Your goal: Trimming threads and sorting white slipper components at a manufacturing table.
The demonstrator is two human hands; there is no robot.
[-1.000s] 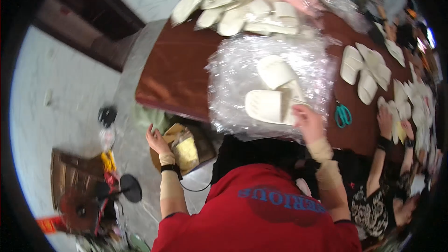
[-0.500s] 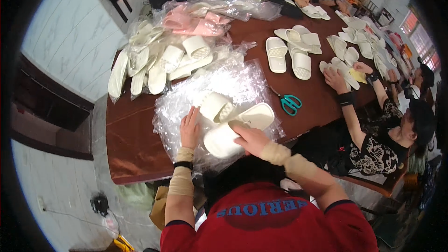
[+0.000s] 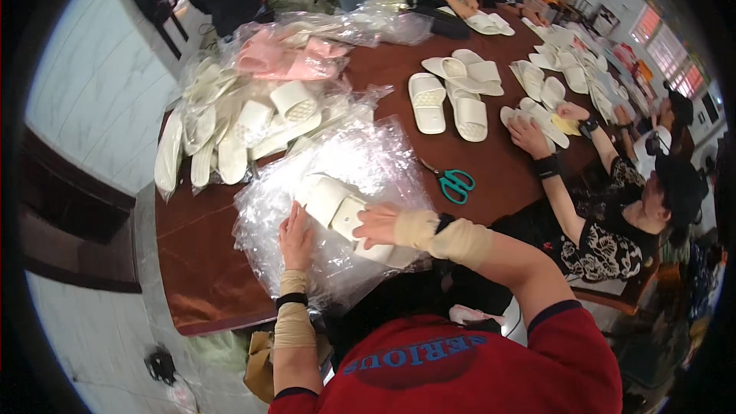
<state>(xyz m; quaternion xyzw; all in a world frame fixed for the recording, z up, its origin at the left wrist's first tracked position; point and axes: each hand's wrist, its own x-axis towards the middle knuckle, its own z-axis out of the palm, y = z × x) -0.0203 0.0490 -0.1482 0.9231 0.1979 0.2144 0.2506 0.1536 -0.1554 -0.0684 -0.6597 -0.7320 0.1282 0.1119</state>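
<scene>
A pair of cream-white foam slippers lies on a crinkled heap of clear plastic bags at the near edge of the dark brown wooden surface. The left hand rests flat beside the slippers, fingers spread. The right hand presses on top of them, fingers seemingly extended rather than gripping. Teal-handled scissors lie just right of the bags.
</scene>
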